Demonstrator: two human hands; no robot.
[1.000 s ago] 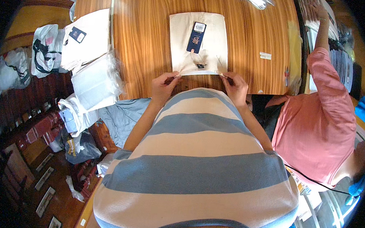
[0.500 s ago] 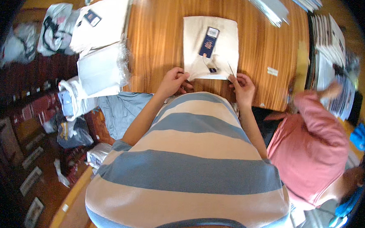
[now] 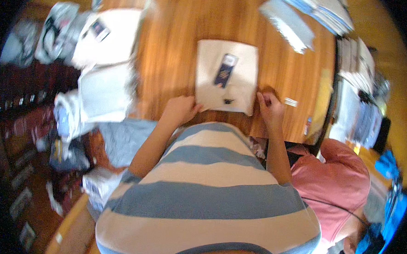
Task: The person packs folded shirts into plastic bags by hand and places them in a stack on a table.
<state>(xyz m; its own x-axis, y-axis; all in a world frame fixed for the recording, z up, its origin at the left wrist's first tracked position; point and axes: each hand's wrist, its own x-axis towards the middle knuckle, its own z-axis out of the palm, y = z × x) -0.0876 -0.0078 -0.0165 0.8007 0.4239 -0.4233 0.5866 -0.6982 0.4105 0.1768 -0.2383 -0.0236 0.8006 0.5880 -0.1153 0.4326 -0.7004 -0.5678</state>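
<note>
Both hands pinch the folded cream garment (image 3: 225,77) — left hand (image 3: 180,109) at its near-left corner, right hand (image 3: 270,105) near-right — on the wooden table (image 3: 170,56).

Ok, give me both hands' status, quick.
Left hand: fingers curled, pinching the folded cream garment at its near left corner.
Right hand: curled, pinching its near right corner.

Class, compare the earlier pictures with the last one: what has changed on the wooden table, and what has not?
The cream garment's near flap has been folded under, leaving a neat rectangle. Both hands, left hand and right hand, still hold its near corners. The dark tag remains on top. The neighbour in pink has drawn their arm back.
</note>
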